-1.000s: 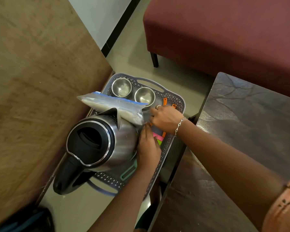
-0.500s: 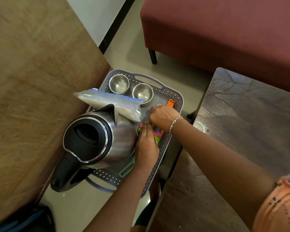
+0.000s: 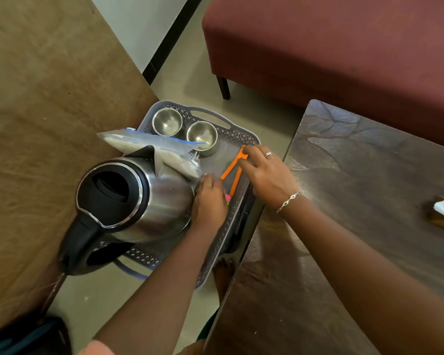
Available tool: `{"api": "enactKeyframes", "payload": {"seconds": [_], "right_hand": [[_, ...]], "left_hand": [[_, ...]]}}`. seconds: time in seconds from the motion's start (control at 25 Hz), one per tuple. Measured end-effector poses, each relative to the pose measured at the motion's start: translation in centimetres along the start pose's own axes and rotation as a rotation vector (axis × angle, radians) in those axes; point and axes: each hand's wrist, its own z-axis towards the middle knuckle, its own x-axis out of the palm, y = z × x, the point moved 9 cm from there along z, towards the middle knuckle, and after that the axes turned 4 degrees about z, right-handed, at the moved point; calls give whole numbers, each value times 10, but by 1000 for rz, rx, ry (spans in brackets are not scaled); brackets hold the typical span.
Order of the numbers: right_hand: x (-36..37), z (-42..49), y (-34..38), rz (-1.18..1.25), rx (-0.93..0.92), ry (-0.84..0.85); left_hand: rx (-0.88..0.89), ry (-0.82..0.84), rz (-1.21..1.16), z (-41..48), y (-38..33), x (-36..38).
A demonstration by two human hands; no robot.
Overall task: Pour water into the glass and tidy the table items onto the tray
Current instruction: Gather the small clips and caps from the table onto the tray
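Orange tongs in right hand, kettle on tray

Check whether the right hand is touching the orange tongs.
Touching. Head view: the right hand pinches the orange tongs at their joined end.

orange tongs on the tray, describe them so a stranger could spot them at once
Find the grey tray between the light table and the dark table, with the kettle on it. Along its right side, by the right hand, lie the orange tongs: a thin, bright V, unlike the round steel cups.
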Motion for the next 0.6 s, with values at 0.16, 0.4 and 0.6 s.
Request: {"api": "enactKeyframes", "payload": {"seconds": [0.16, 0.4, 0.6], "right_hand": [[-8, -25, -14, 21, 111, -49], [-14, -36, -27, 17, 195, -94], [-12, -47, -29, -11, 235, -116]], "left_hand": [[-12, -1, 106, 2, -15, 0], [-4, -39, 58, 3, -19, -2], [33, -59, 52, 8, -22, -6]]}}
